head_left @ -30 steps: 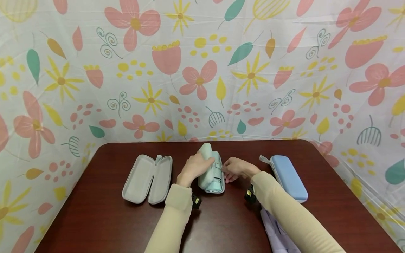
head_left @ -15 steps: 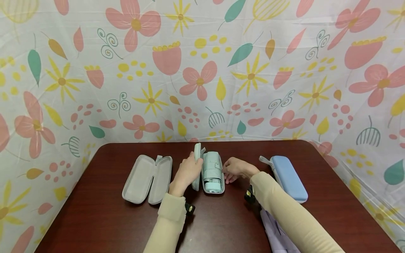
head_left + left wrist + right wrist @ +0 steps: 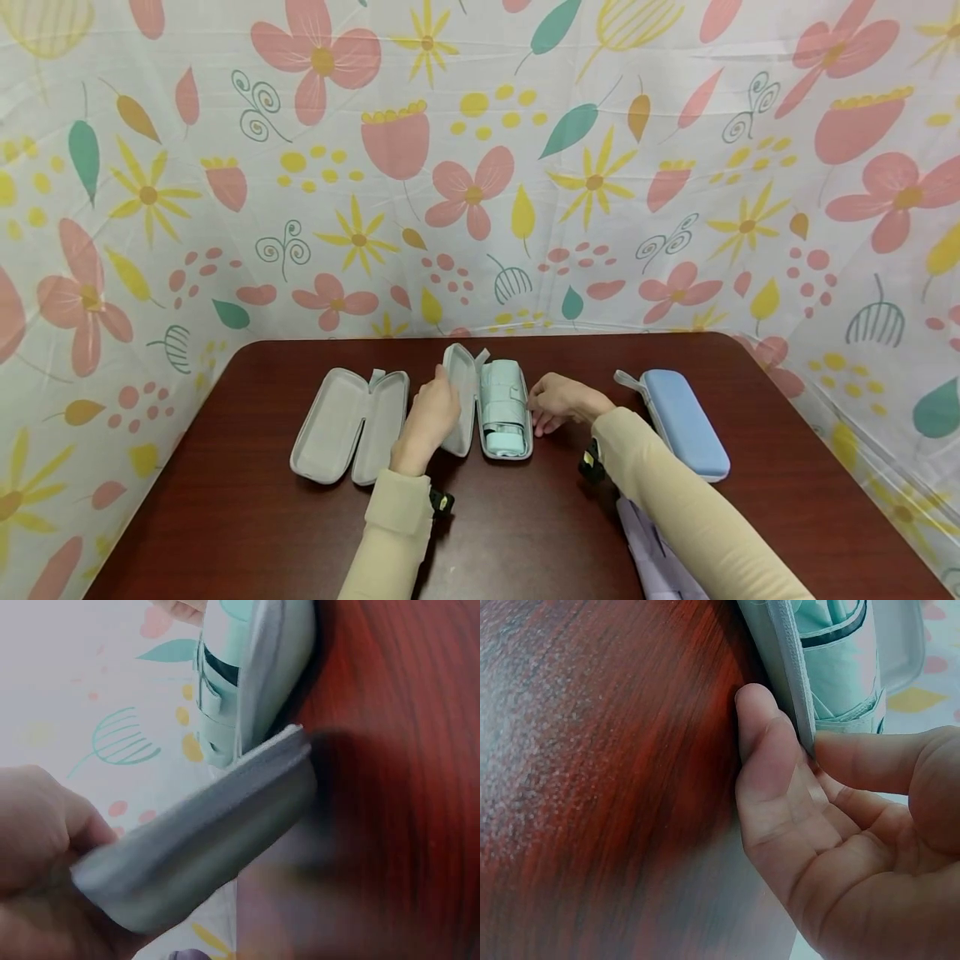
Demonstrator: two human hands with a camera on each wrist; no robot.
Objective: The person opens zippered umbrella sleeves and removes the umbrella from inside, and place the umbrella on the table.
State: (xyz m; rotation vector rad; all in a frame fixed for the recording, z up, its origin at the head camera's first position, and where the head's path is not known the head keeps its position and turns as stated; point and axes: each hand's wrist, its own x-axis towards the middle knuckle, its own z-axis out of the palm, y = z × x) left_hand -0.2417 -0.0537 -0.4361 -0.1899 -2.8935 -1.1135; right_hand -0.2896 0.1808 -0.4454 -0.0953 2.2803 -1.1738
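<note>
A mint hard case lies unfolded mid-table, its grey-lined lid (image 3: 463, 392) raised to the left of its base (image 3: 529, 446). Inside the base rests a rolled mint folding umbrella (image 3: 503, 404) with a strap round it. My left hand (image 3: 426, 417) grips the lid's outer edge; in the left wrist view the lid (image 3: 202, 832) slants up from the table between thumb and fingers. On the other side, my right hand (image 3: 561, 398) pinches the base's right rim. The right wrist view has the thumb at the rim (image 3: 795, 675) and the fingers bent below it, beside the umbrella (image 3: 844, 671).
An unfolded grey case (image 3: 326, 429) lies to the left on the dark red-brown table (image 3: 510, 533). At the right is a closed blue case (image 3: 684, 421) with a wrist loop. Lilac folded fabric (image 3: 656, 554) lies partly under the right forearm. A flowered cloth (image 3: 480, 250) hangs behind.
My left hand has swung the mint case's lid over to the left, uncovering the umbrella and the lid's grey inside. The right hand has stayed at the base's rim.
</note>
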